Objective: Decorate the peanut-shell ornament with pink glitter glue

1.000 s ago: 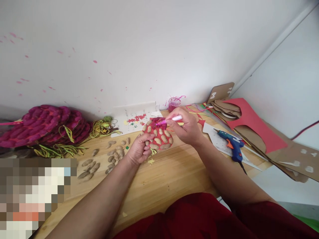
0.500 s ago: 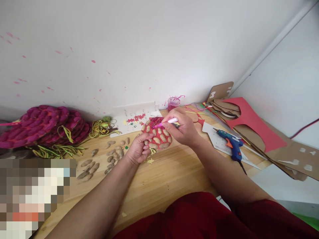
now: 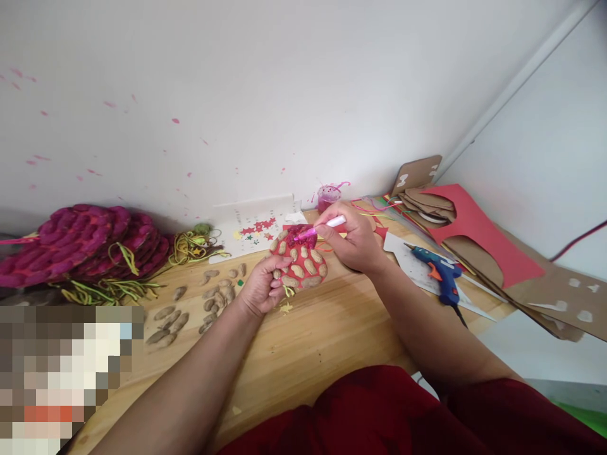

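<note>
A round red disc [image 3: 309, 270] covered with peanuts in their shells is gripped at its left edge by my left hand [image 3: 262, 282], thumb on top. Some peanuts at the disc's far side are painted magenta; the nearer ones keep their tan colour. My right hand [image 3: 355, 240] is closed around a white-handled paintbrush [image 3: 336, 221], whose pink tip touches the painted part. Behind the disc stands a small clear cup of pink paint [image 3: 328, 197]. Loose peanuts [image 3: 219, 296] lie on the wooden table left of my left hand.
Finished-looking magenta discs [image 3: 85, 243] are stacked at the left beside yellow-green yarn [image 3: 194, 243]. Star cutouts [image 3: 258, 227] lie on white paper. At the right are a blue glue gun [image 3: 443, 275], red cut paper [image 3: 474, 227] and cardboard [image 3: 564, 300].
The brush in my right hand has shifted slightly over the disc's far part, its handle now a little farther right and higher. My left hand keeps its hold on the disc.
</note>
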`<action>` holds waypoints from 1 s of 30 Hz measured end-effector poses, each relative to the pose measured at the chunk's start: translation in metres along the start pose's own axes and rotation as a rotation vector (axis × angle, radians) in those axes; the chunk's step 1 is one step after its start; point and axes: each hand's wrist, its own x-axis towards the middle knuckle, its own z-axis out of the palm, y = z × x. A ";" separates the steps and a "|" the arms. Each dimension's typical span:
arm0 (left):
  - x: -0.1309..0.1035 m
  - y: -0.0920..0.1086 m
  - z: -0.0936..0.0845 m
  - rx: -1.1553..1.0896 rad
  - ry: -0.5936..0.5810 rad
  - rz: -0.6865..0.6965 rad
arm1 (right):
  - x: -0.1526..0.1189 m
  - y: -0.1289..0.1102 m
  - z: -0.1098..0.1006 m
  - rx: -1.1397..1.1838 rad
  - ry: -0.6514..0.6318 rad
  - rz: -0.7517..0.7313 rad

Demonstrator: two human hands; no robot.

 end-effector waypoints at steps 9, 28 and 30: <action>-0.002 0.001 0.002 0.027 0.018 -0.040 | 0.000 0.003 -0.001 0.006 0.034 0.036; -0.001 0.001 0.000 0.034 -0.023 -0.046 | 0.000 0.002 0.000 0.017 0.027 0.020; -0.001 0.001 0.001 0.030 -0.033 -0.040 | 0.000 0.003 0.000 0.016 0.016 0.018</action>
